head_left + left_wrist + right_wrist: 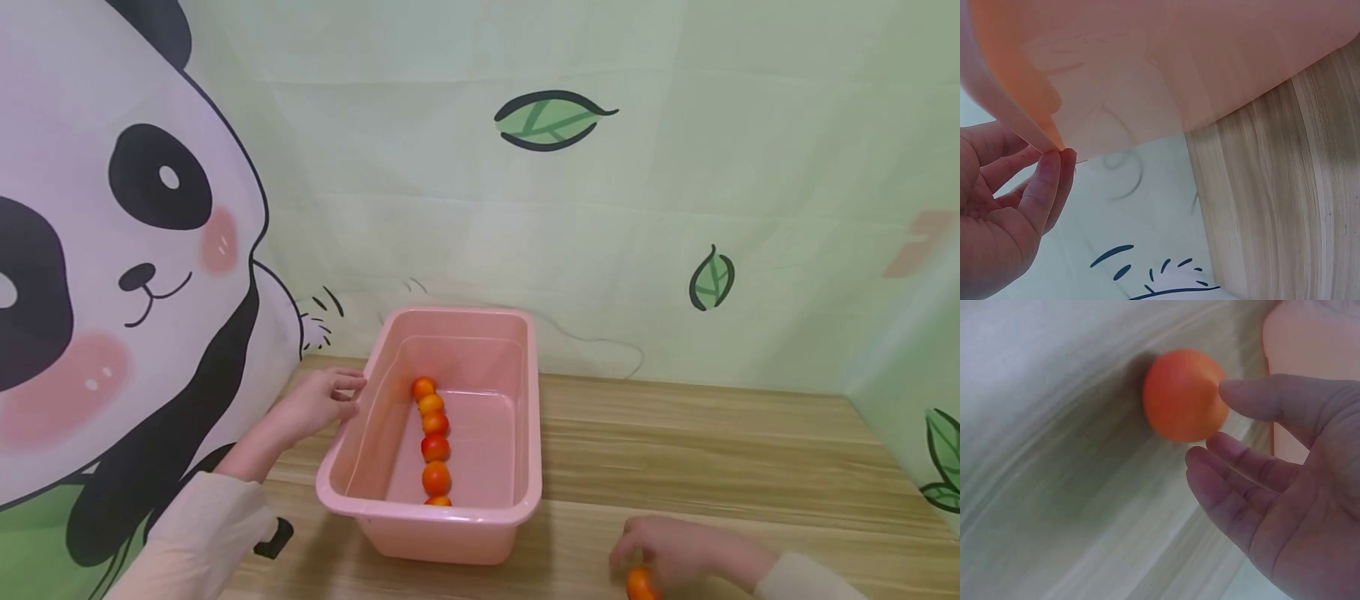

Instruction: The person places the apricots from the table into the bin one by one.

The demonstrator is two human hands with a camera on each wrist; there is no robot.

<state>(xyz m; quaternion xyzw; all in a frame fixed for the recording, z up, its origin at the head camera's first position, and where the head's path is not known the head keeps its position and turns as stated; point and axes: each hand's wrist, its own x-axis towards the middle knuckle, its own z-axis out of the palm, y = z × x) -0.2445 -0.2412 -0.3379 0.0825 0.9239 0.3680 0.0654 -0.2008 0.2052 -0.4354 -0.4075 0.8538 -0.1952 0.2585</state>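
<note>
A pink plastic basin [442, 533] stands on the wooden table, with a row of several red and orange tomatoes [435, 448] along its floor. My left hand [318, 402] is at the basin's left rim; in the left wrist view its thumb and fingers pinch the edge. To the right of the basin, low over the table, is my right hand [671, 550], a little blurred. Beside its fingers lies an orange tomato [1182, 395]. In the right wrist view the thumb and a fingertip meet the tomato's near side, with the fingers loosely bent and not wrapped round it.
The wooden table [697, 442] extends right of the basin. Behind it hangs a pale green cloth backdrop [420, 167] with printed leaves and a large panda [180, 333] at left. A small black object [273, 538] shows by the left sleeve.
</note>
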